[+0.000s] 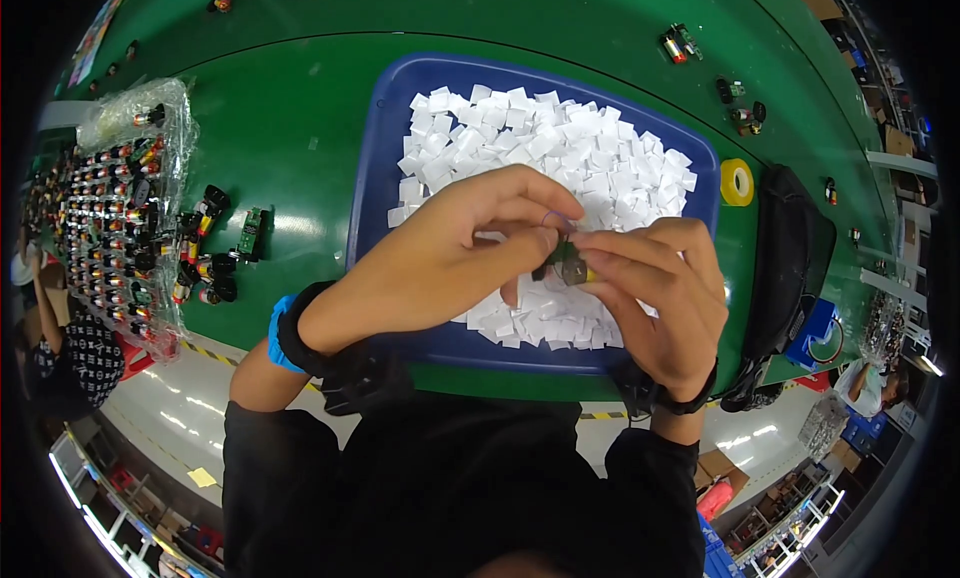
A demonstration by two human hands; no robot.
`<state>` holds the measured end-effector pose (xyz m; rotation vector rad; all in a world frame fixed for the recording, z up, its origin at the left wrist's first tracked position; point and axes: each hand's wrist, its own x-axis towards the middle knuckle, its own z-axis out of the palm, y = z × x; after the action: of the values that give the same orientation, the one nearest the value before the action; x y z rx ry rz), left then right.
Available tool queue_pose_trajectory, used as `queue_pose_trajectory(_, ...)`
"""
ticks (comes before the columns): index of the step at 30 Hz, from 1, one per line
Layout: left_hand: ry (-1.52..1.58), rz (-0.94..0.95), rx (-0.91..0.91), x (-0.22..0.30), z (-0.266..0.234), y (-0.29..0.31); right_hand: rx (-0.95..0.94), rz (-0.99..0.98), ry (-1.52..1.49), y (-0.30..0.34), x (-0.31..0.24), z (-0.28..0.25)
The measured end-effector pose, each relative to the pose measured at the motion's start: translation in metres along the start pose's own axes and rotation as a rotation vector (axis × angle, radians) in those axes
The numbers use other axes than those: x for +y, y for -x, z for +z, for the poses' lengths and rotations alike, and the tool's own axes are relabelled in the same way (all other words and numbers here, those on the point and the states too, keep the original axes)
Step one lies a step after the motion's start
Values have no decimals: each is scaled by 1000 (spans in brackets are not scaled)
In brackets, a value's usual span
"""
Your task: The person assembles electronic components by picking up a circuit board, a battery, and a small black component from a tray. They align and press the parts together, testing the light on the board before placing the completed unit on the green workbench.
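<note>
Over a blue tray (366,198) of small white paper squares (590,163), my two hands meet around a small dark electronic part (574,270) with a yellowish side. Its far details are hidden by my fingers. My left hand (470,243) reaches in from the left, thumb and fingertips pinched by a thin purple wire (553,217) at the part's upper end. My right hand (660,283) grips the part's right side between thumb and fingers. Both hands are closed.
Left of the tray lie a green circuit board (252,234) and several battery assemblies (205,213). Beyond them, rows of similar units rest on clear plastic packing (180,128). At right are a yellow tape roll (737,183), a black bag (778,268) and a blue box (812,333).
</note>
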<state>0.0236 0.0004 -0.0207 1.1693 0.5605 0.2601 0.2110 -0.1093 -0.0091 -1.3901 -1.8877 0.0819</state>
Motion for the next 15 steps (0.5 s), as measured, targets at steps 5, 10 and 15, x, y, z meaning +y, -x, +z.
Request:
queue_pose_trajectory(5,130,-68,-100,-9,0,-3,-38,-81,95,1,4,-1)
queue_pose_trajectory(10,37,-45,-102,-10,1,-2,-73,-157,200,-3,-1,-6)
queue_pose_trajectory(15,-10,67,-165,-15,0,2,-46,-117,188,-5,-2,-10)
